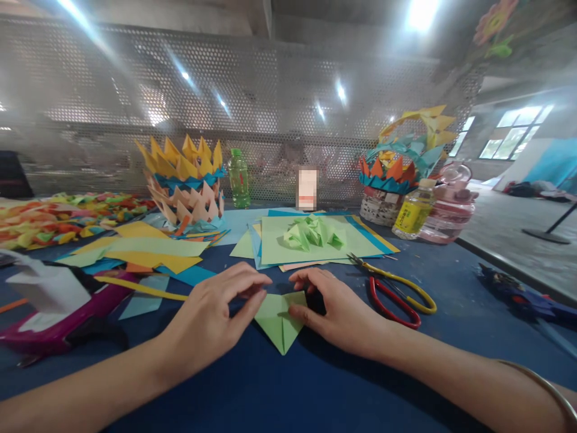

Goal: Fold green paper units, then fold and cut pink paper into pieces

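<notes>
Head view: one green folded paper [273, 313] lies on the desk [288, 397], nearside of the paper stack [270, 240]. Folding appears partly complete: the centre crease is set, but the piece lies flatter than the folded green pieces [311, 233] atop the stack (overlapping; count unclear). The stack's sheets remain unfolded. Nearside of the stack, the left hand [228, 300] has fingertips close together at the paper's corner; cannot tell if gripping. The right hand [329, 304] rests its thumb on the paper, fingers apart from it. Count: one pair of pliers [401, 278], right-nearside of the stack.
</notes>
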A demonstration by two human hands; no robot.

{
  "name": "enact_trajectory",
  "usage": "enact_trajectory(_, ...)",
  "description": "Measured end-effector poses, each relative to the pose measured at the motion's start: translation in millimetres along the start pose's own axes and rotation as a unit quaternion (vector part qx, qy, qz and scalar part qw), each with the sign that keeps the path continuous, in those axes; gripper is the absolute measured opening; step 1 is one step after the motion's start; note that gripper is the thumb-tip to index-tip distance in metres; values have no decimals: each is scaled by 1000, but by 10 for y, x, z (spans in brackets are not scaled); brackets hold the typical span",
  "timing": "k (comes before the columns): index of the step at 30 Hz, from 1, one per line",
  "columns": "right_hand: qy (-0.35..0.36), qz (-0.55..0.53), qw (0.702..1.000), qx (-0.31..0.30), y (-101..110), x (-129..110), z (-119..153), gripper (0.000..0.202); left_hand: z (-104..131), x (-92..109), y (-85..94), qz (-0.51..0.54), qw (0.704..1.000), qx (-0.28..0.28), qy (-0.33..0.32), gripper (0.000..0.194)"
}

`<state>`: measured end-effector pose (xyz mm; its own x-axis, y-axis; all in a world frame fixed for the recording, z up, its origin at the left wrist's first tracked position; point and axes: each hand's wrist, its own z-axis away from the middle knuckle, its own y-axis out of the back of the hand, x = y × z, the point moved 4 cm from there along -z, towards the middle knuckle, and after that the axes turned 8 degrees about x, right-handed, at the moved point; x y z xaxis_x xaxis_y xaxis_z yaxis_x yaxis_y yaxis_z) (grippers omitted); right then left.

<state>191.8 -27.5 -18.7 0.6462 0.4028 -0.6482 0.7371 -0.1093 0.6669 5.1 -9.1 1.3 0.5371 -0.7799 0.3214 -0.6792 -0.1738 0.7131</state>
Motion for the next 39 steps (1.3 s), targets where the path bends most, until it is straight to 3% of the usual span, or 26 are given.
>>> enact_trajectory(2, -9, -5, 1000, -2, -4, -7, 10, 42, -26, -31, -18, 8, 1000, -10, 17, 20)
enact_trajectory(7, -7, -31, 999, -14, -33, 18, 22, 36, -67, 55, 5, -1, 1000, -3, -21, 21)
enact_trajectory(12, 95, -16, 995, 26, 59, -3, 2, 41, -72, 64, 58, -30, 999, 7, 14, 16)
enact_trajectory(15, 129, 19, 991, -12, 83, -10, -4, 53, -45, 67, 78, -45, 999, 8, 27, 17)
enact_trajectory(19, 97, 33, 993, -60, 77, 10, -6, 55, 31, 70, 56, -36, 999, -12, 32, 24)
enact_trajectory(22, 85, 30, 994, -56, 82, -1, -7, 48, 83, 100, 36, -17, 999, -29, -5, 22)
enact_trajectory(27, 92, 34, 994, -53, 63, -23, -10, 17, 95, 186, 56, 13, 996, -16, -84, 7)
enact_trajectory(32, 112, 32, 992, -41, 35, -22, -3, 11, 80, 182, 62, 22, 997, -13, -77, 4)
enact_trajectory(39, 134, 22, 991, -22, 28, -18, 17, 22, 109, 60, 6, 18, 999, 6, -41, 16)
